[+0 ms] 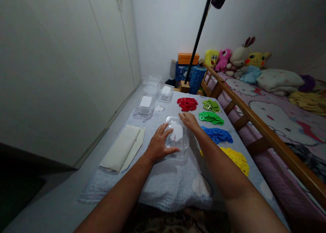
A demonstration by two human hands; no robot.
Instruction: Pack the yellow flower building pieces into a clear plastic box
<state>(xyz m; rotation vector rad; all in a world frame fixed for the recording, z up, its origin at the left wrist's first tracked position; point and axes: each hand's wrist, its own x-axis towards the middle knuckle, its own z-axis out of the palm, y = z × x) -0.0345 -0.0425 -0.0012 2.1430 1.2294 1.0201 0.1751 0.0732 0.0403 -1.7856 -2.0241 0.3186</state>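
Observation:
A clear plastic box [177,134] with a white label lies on the pale quilted cloth [168,178] in front of me. My left hand [158,144] grips its left side, fingers and thumb curled around the edge. My right hand [188,120] rests on the box's far right corner, fingers bent over the rim. To the right lie sorted heaps of flat plastic pieces: red [187,104], light green [211,105], green [211,118], blue [217,134] and yellow [236,159].
Several more clear boxes [152,93] stand at the cloth's far left, and a folded cream cloth [122,151] lies near left. A wooden bed rail [257,124] runs along the right, with plush toys [236,58] on the bed. A black pole [198,36] rises behind.

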